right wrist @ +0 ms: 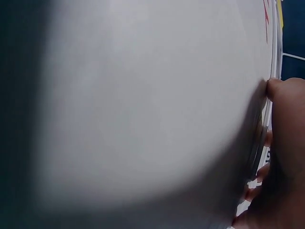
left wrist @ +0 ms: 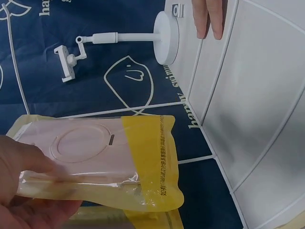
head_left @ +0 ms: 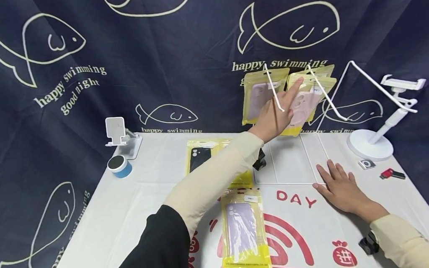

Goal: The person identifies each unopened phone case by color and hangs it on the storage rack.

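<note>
In the head view my left hand [head_left: 274,119] reaches up to a clear-and-yellow pouch with a pink phone case [head_left: 304,103] on the right-hand hook of a white wire stand. The left wrist view shows my thumb on the pouch's front [left wrist: 86,148] and fingers behind it. Another pouch is partly visible behind. A pouch with a light purple phone case [head_left: 258,99] hangs on the left-hand hook [head_left: 273,90]. My right hand [head_left: 341,189] rests flat on the white table, fingers spread, beside the stand's wire base [head_left: 284,183].
A pouched purple phone case [head_left: 242,232] lies at the front; a pouched black one [head_left: 200,156] is partly under my left arm. A white phone holder [head_left: 116,131] and blue round container [head_left: 120,166] stand left. Right are a white lamp-like stand [head_left: 370,145] and red USB stick [head_left: 391,174].
</note>
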A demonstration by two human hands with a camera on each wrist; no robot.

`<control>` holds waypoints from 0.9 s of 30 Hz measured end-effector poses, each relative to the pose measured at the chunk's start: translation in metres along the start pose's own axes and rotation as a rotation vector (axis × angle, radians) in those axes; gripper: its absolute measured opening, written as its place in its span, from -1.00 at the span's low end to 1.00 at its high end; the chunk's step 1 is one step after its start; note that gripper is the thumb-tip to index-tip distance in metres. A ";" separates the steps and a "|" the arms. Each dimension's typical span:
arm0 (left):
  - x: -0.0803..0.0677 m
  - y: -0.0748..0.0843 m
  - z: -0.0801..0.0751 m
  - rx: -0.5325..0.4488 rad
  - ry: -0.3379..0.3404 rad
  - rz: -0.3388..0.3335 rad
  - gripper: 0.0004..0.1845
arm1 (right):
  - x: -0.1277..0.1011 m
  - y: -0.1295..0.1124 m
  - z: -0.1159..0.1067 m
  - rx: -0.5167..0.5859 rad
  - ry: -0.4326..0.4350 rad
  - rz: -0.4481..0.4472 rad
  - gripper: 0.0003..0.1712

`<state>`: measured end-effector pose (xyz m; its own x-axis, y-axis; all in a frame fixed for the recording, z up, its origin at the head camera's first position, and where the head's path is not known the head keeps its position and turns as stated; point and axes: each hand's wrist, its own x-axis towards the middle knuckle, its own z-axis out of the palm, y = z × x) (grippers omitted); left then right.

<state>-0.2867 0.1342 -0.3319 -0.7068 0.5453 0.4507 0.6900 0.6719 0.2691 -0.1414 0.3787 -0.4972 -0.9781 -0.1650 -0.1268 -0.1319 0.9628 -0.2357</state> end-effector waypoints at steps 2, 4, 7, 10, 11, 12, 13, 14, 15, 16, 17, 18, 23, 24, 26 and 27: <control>0.002 0.002 0.001 0.016 0.010 -0.023 -0.14 | -0.001 -0.001 -0.001 0.002 0.001 0.001 -0.08; 0.004 0.003 0.002 0.027 0.021 -0.045 -0.13 | -0.001 -0.002 -0.001 0.001 0.000 0.002 -0.08; 0.006 0.004 0.003 0.026 0.031 -0.071 -0.12 | -0.001 -0.002 -0.002 0.000 -0.001 0.002 -0.08; 0.007 0.005 0.005 0.009 0.036 -0.082 -0.11 | 0.000 0.000 -0.001 -0.005 -0.003 0.003 -0.07; 0.008 0.004 0.005 0.005 0.039 -0.080 -0.11 | 0.000 0.000 -0.001 -0.006 -0.003 0.003 -0.07; 0.008 0.004 0.006 -0.001 0.045 -0.074 -0.11 | 0.000 0.001 -0.001 -0.006 -0.003 0.003 -0.07; 0.008 0.003 0.007 -0.004 0.051 -0.065 -0.11 | 0.000 0.001 -0.001 -0.006 -0.003 0.003 -0.07; 0.008 0.002 0.007 -0.008 0.058 -0.055 -0.12 | 0.000 0.001 0.000 -0.004 -0.003 0.002 -0.07; 0.007 0.001 0.008 -0.014 0.065 -0.046 -0.13 | 0.000 0.001 0.000 -0.003 -0.001 0.000 -0.07; 0.007 0.001 0.008 -0.018 0.072 -0.035 -0.13 | 0.001 0.001 0.000 -0.001 0.000 -0.002 -0.07; 0.006 0.000 0.009 -0.022 0.080 -0.025 -0.14 | 0.001 0.002 0.000 -0.001 0.001 -0.004 -0.07; 0.006 -0.001 0.009 -0.025 0.087 -0.017 -0.15 | 0.001 0.002 0.000 -0.001 0.002 -0.005 -0.08; 0.000 -0.003 0.011 0.006 0.133 0.000 -0.15 | 0.000 0.002 0.000 -0.006 0.004 -0.009 -0.08; -0.002 -0.003 0.012 0.017 0.138 -0.003 -0.14 | 0.000 0.001 0.000 -0.007 0.004 -0.008 -0.08; -0.006 -0.006 0.013 0.038 0.130 -0.010 -0.15 | -0.001 0.001 -0.001 -0.007 0.003 -0.008 -0.08; -0.009 -0.008 0.013 0.029 0.123 -0.015 -0.16 | -0.001 0.001 -0.001 -0.007 0.004 -0.008 -0.09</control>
<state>-0.2877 0.1308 -0.3491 -0.6914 0.4703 0.5485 0.6733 0.6948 0.2530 -0.1404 0.3799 -0.4962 -0.9776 -0.1723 -0.1212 -0.1413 0.9629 -0.2298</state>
